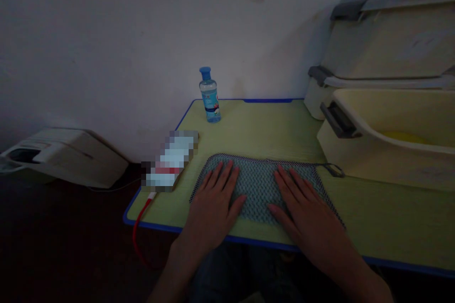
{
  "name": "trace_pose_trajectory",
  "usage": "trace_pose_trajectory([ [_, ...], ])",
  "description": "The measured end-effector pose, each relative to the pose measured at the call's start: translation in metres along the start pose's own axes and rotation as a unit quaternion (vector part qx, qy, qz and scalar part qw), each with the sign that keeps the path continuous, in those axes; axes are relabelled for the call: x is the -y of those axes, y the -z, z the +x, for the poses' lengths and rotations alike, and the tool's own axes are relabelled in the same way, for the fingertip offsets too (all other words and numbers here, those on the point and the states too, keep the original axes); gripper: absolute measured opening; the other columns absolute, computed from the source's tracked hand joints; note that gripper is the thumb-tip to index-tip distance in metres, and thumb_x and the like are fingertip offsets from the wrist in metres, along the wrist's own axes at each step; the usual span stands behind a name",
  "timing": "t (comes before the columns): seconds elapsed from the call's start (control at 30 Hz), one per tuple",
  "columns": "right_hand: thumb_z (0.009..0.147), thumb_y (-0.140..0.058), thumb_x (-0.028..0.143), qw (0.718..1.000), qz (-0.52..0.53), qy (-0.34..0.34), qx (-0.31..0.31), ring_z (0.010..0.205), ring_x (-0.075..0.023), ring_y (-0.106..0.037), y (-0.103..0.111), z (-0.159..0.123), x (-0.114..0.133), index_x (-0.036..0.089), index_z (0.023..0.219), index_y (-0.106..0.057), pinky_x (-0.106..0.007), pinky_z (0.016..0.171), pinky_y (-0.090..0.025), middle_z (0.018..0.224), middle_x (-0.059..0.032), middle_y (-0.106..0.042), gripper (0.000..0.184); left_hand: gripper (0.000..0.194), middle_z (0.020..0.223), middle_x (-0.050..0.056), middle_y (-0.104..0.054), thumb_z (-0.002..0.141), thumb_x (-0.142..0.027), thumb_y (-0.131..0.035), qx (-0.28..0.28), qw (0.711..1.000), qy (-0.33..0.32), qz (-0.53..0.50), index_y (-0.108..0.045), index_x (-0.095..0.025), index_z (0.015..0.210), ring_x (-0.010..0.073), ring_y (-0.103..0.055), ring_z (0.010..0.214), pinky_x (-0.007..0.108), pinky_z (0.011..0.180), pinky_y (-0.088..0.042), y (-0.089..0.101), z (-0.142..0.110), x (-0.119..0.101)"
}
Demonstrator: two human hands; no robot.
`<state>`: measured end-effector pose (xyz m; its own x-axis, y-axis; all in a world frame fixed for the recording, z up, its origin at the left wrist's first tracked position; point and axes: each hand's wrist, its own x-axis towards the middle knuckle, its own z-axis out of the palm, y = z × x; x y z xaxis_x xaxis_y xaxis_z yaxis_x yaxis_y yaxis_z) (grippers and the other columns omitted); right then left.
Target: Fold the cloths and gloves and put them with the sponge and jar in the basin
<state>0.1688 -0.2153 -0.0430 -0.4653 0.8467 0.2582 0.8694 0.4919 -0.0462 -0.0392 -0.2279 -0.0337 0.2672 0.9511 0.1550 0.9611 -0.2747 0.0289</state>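
Note:
A grey-green woven cloth [258, 189] with a dark checked border lies flat near the table's front edge. From its upper right corner a hanging loop [334, 169] sticks out toward the bin. My left hand [215, 203] rests flat on the cloth's left part, fingers spread and thumb pointing inward. On the right part lies my right hand [302, 206], also flat with its fingers apart. Neither hand grips anything. The cloth beneath both palms is hidden.
A clear blue bottle [210, 97] stands at the table's back left. A blurred-out phone [172, 161] with a red cable [137, 227] lies left of the cloth. An open cream bin [377, 161] and stacked lidded boxes [387, 42] occupy the right. A white container [78, 156] sits off the table, left.

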Motion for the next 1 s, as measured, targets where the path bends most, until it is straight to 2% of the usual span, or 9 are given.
trace_pose_trajectory([
  [0.17,0.09,-0.024,0.054,1.0,0.01,0.005,0.001,0.132,-0.0276,-0.033,0.0,-0.005,-0.007,0.012,0.138,-0.037,-0.048,0.104,-0.035,0.142,-0.0116,-0.039,0.066,0.056,0.149,0.005,-0.027,0.093,-0.046,-0.025,-0.014,1.0,0.0,0.003,-0.029,-0.017,0.14,0.0228,-0.025,0.137,0.044,0.109,-0.03,-0.002,-0.001,0.002],
  [0.33,0.09,-0.022,0.055,1.0,0.003,0.012,0.006,0.132,-0.0281,-0.033,0.002,-0.007,-0.011,0.011,0.138,-0.038,-0.048,0.104,-0.036,0.141,-0.0111,-0.041,0.067,0.055,0.148,0.005,-0.028,0.093,-0.046,-0.025,-0.025,1.0,-0.003,0.0,-0.03,-0.019,0.14,0.0233,-0.026,0.137,0.046,0.109,-0.031,-0.003,-0.001,0.002],
  [0.7,0.09,-0.024,0.057,0.999,0.005,0.048,-0.017,0.13,-0.0275,-0.037,0.0,-0.013,-0.026,0.011,0.139,-0.036,-0.048,0.102,-0.037,0.141,-0.0127,-0.041,0.068,0.057,0.149,0.006,-0.026,0.093,-0.047,-0.024,0.023,0.999,-0.028,0.017,-0.026,-0.017,0.142,0.0235,-0.021,0.138,0.045,0.11,-0.027,0.002,0.008,0.006],
  [0.8,0.089,-0.023,0.058,0.998,0.009,0.056,-0.019,0.13,-0.0279,-0.037,0.0,-0.016,-0.033,0.011,0.138,-0.037,-0.049,0.103,-0.036,0.141,-0.0139,-0.041,0.07,0.059,0.148,0.009,-0.025,0.092,-0.047,-0.027,0.064,0.997,-0.032,0.02,-0.029,-0.015,0.141,0.0257,-0.022,0.137,0.044,0.109,-0.03,0.015,0.022,0.002],
  [0.87,0.089,-0.022,0.059,0.998,0.007,0.054,-0.03,0.129,-0.0287,-0.038,-0.002,-0.017,-0.036,0.01,0.138,-0.038,-0.05,0.103,-0.035,0.141,-0.015,-0.04,0.071,0.061,0.147,0.013,-0.025,0.091,-0.049,-0.029,0.119,0.993,-0.015,0.014,-0.032,-0.012,0.139,0.0301,-0.025,0.135,0.047,0.106,-0.033,0.028,0.036,-0.006],
  [0.93,0.089,-0.021,0.058,0.998,-0.002,0.052,-0.047,0.128,-0.0299,-0.04,-0.005,-0.018,-0.037,0.008,0.136,-0.04,-0.05,0.102,-0.036,0.14,-0.017,-0.041,0.071,0.067,0.146,0.019,-0.023,0.09,-0.051,-0.029,0.179,0.984,0.028,0.002,-0.03,-0.005,0.139,0.0354,-0.024,0.134,0.052,0.103,-0.034,0.038,0.053,-0.018],
  [1.0,0.09,-0.018,0.058,0.997,-0.016,0.051,-0.063,0.126,-0.0314,-0.042,-0.008,-0.019,-0.036,0.006,0.133,-0.044,-0.05,0.1,-0.038,0.138,-0.0195,-0.043,0.073,0.074,0.146,0.025,-0.017,0.089,-0.053,-0.028,0.206,0.975,0.079,-0.009,-0.024,0.001,0.14,0.0401,-0.02,0.134,0.057,0.102,-0.032,0.041,0.07,-0.031],
])
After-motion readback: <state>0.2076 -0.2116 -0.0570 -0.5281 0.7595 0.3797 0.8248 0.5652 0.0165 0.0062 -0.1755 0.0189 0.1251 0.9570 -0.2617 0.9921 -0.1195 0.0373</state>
